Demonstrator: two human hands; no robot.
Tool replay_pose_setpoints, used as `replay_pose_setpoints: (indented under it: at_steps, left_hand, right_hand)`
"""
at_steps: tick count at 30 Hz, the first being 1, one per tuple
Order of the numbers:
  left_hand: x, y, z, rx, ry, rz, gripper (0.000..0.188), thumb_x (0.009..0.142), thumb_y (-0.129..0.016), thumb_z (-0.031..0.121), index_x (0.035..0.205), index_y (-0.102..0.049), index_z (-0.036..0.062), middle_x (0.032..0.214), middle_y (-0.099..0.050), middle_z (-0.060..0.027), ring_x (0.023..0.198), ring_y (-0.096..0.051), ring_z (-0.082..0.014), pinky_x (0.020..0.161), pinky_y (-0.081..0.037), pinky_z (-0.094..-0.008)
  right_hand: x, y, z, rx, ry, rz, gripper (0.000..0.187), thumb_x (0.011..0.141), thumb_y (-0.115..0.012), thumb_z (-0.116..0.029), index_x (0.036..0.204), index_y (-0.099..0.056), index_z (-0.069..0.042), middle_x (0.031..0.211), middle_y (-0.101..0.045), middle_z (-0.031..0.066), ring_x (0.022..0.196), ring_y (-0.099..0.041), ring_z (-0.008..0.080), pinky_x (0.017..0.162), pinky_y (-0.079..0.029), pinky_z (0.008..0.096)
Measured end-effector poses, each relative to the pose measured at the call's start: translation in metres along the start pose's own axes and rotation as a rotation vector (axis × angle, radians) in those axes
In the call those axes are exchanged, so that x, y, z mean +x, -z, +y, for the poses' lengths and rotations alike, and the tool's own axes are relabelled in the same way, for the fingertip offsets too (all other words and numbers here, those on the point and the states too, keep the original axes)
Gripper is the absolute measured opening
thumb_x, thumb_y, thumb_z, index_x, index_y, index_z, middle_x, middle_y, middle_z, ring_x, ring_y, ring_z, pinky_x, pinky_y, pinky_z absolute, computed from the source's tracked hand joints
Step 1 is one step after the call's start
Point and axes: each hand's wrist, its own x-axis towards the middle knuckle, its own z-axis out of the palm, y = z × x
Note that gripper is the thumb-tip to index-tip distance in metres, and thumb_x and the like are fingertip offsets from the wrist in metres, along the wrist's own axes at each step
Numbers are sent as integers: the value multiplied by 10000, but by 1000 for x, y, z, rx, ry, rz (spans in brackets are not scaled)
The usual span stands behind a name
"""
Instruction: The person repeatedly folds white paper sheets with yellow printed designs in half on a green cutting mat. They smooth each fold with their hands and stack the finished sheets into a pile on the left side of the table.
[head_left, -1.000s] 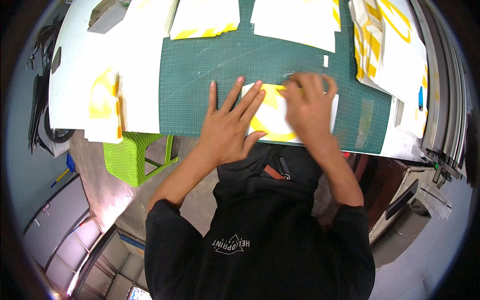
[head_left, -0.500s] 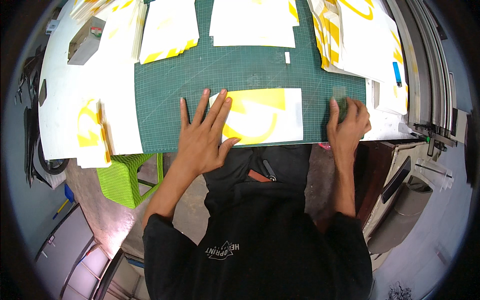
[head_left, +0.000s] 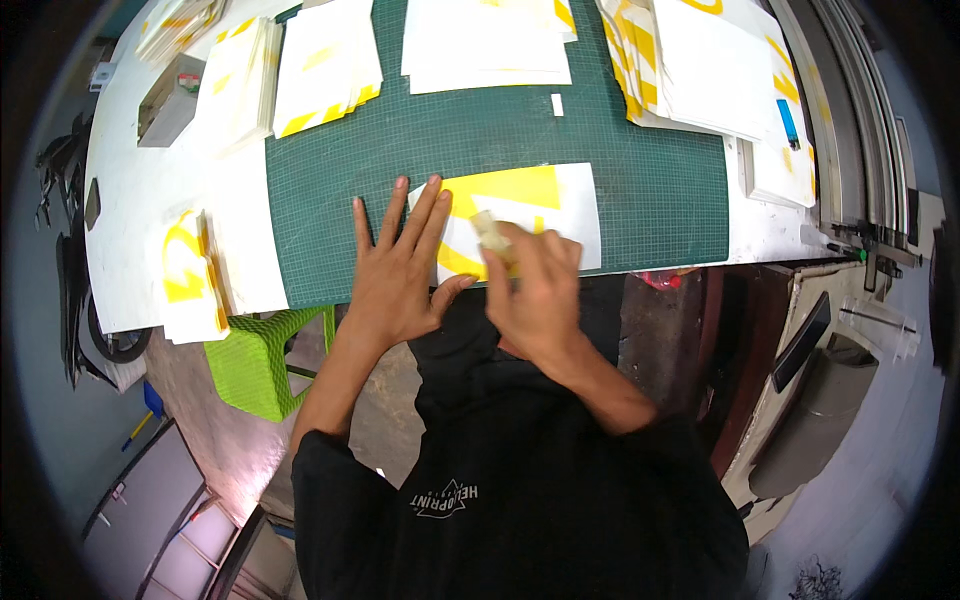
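A white folded sheet with yellow print (head_left: 577, 230) lies along the near edge of the green cutting mat (head_left: 660, 195). My left hand (head_left: 390, 275) is flat with fingers spread, its fingertips and thumb on the sheet's left end. Over the middle of the sheet, my right hand (head_left: 540, 290) pinches a small, flat, translucent pale piece (head_left: 485, 228), blurred by motion. The frames do not show what kind of piece it is. Part of the yellow print is hidden beneath the right hand.
Stacks of yellow-and-white printed sheets (head_left: 330, 70) line the far side. A narrow stack (head_left: 185, 275) stands at the left edge, near a grey box (head_left: 168, 105). A blue lighter-like object (head_left: 787, 123) lies on the right stack. Metal rails (head_left: 835, 130) run along the right.
My right hand has moved left from the mat's right side onto the sheet, carrying the translucent piece. My left hand stays on the sheet's left end. The whole view has shifted slightly.
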Motion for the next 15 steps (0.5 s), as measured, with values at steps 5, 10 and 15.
replay_pose_setpoints:
  at_steps: [5,10,15]
  left_hand:
    - [-6,-1,-1,-4,28,-15,937,985,-501,677,1648,-322,39,1751,-251,-120,1631,-130,-390,1250,11,-719]
    - [-4,-5,-2,25,9,-3,946,992,-482,689,1648,-311,29,1755,-228,-141,1633,-117,-396,1253,17,-714]
    - [1,-1,1,-30,-4,16,962,961,-581,636,1656,-300,33,1752,-245,-126,1629,-140,-400,1234,-11,-740]
  right_hand:
    - [-10,48,66,-354,-12,60,320,986,-658,-205,1287,-688,-98,993,-690,101,860,-570,286,821,-384,491]
    - [13,52,55,-224,-17,218,327,969,-708,-207,1268,-706,-74,875,-682,91,835,-566,287,846,-370,480]
    - [45,-30,16,-100,63,30,374,909,-757,-173,1260,-712,-52,889,-697,90,861,-600,289,869,-370,466]
